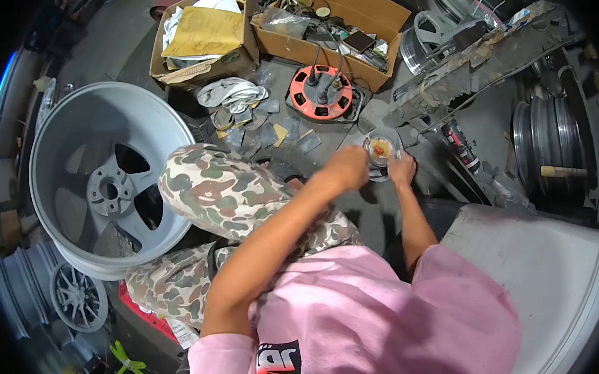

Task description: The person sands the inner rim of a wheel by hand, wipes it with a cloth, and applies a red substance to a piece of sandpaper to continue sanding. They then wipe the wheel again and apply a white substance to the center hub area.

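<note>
A small round container (pixel 388 138) with a clear or shiny rim, holding yellowish stuff with a red dab, is in front of me, right of centre. My right hand (pixel 403 170) grips its near right edge with bent fingers. My left hand (pixel 350 167) is closed at the container's left side. What its fingers hold, if anything, is hidden by the back of the hand. Below the container, between my hands, a greyish flat piece shows in part.
A large grey wheel rim (pixel 165 126) leans at my left knee. An orange cable reel (pixel 300 91), sanding pieces (pixel 267 135) and a white cloth (pixel 232 94) lie ahead. Cardboard boxes (pixel 368 70) stand behind them. A spray can (pixel 460 148) and a dirty metal frame (pixel 470 67) are right.
</note>
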Motion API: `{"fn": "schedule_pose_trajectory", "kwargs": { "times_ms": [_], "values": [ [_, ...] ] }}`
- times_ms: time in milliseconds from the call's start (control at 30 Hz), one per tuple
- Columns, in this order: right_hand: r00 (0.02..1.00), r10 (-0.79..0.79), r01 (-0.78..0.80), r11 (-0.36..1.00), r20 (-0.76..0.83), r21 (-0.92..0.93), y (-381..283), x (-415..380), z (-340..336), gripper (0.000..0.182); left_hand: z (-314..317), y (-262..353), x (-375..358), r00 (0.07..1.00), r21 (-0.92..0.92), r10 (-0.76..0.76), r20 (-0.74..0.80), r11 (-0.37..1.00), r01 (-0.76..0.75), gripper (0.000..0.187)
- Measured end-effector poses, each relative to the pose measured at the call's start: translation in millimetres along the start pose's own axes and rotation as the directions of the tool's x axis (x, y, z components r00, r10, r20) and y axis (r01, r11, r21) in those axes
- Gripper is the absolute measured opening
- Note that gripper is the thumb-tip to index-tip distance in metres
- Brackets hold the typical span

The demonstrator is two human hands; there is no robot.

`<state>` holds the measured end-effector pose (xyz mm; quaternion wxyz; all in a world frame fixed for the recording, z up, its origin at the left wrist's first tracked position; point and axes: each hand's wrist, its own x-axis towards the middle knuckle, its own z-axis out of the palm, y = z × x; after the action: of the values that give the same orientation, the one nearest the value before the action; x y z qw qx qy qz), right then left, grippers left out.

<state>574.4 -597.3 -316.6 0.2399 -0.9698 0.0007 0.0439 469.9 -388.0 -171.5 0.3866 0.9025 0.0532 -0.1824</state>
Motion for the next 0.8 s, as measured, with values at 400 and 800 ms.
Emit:
{"fn": "schedule_pose_trajectory", "kwargs": {
  "times_ms": [400, 800],
  "values": [
    [0.997, 0.079, -0.078, 0.996, -0.009, 0.036, -13.5, -6.5, -1.0, 0.029, 105.9, -3.1, 68.7, 0.979, 0.395, -0.062, 0.195, 0.919, -0.020, 0.043],
    [0.998, 0.055, -0.056, 0.997, 0.024, 0.052, -11.7, -3.3, 0.5, 0.027, 110.5, -2.5, 76.0, 0.970, 0.470, -0.020, 0.241, 0.877, -0.098, 0.033]
  ]
}}
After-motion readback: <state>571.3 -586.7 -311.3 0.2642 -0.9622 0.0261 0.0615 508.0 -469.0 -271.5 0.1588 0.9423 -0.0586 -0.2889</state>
